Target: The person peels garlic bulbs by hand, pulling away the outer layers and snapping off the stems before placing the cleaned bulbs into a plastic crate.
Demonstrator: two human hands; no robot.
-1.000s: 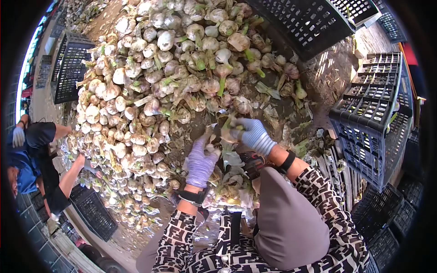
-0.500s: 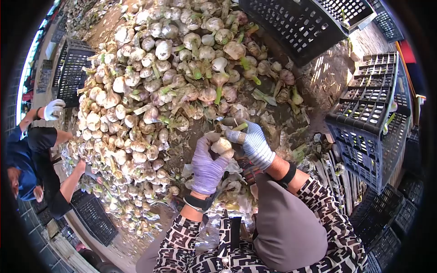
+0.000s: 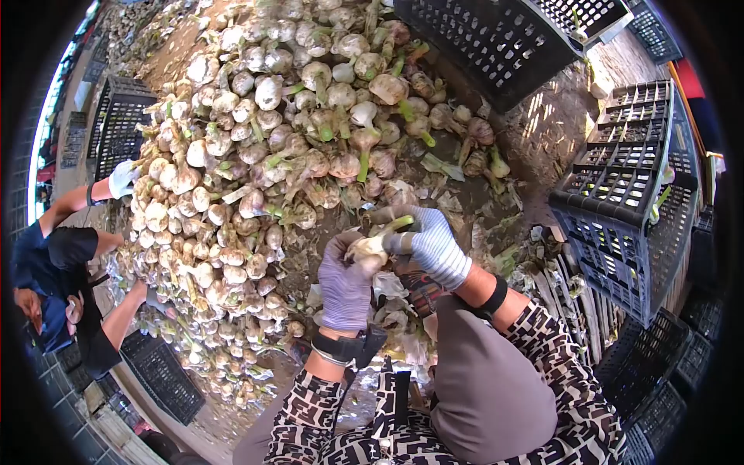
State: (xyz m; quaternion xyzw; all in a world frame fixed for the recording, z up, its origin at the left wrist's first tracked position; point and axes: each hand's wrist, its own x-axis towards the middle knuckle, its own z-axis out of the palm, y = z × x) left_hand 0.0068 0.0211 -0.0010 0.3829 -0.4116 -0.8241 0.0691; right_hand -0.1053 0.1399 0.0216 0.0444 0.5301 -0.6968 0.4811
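A garlic bulb (image 3: 367,250) with a short green stem is held between my two gloved hands, over the near edge of a big garlic pile (image 3: 240,170). My left hand (image 3: 346,283), in a purple striped glove, is closed round the bulb's lower left side. In a blue-and-white striped glove, my right hand (image 3: 434,244) has its thumb and fingers closed at the bulb's neck, and the stem sticks out between them. Whether the right fingers also hold a small tool is hidden.
Black plastic crates stand at the top (image 3: 496,46), right (image 3: 620,186) and lower left (image 3: 161,376). A co-worker in dark clothes (image 3: 58,263) sits at the left, a white-gloved hand (image 3: 122,179) at the pile. Loose skins (image 3: 391,287) lie below my hands.
The garlic bulb has been turned in my hands, and its stem now points up to the right. My right fingers have shifted onto its neck. The co-worker's gloved hand has reached to the pile.
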